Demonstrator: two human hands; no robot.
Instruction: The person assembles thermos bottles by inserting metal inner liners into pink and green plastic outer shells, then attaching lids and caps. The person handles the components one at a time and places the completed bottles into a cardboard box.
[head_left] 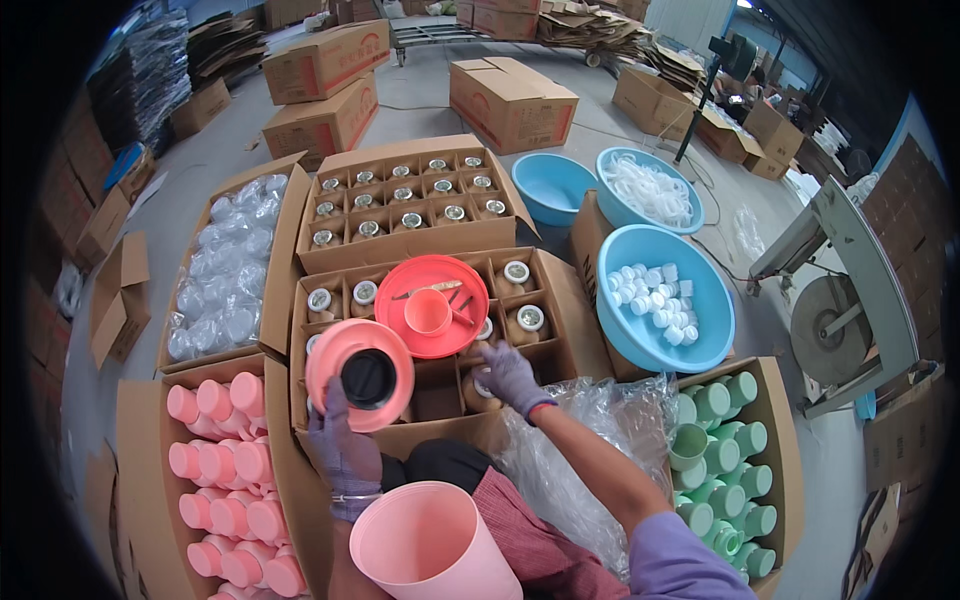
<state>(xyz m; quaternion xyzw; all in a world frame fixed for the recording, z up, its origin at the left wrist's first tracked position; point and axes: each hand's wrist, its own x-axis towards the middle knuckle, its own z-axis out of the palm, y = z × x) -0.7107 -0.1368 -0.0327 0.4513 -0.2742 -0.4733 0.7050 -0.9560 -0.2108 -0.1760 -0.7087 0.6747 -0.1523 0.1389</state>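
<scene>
pink lid underside up, left hand

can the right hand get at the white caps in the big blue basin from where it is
Probably yes. The right hand is down in the divided carton, and the blue basin of white caps sits just to its right, open-topped, with nothing over it; only the carton wall stands between them.

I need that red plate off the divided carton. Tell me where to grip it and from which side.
Grip the red plate by its raised outer rim on the edge nearest you, coming from above and in front. It lies flat across the carton's dividers with a pink cup and small tools on it, so it probably wants lifting level. The right hand is nearest; the left hand holds a pink flask casing.
</scene>
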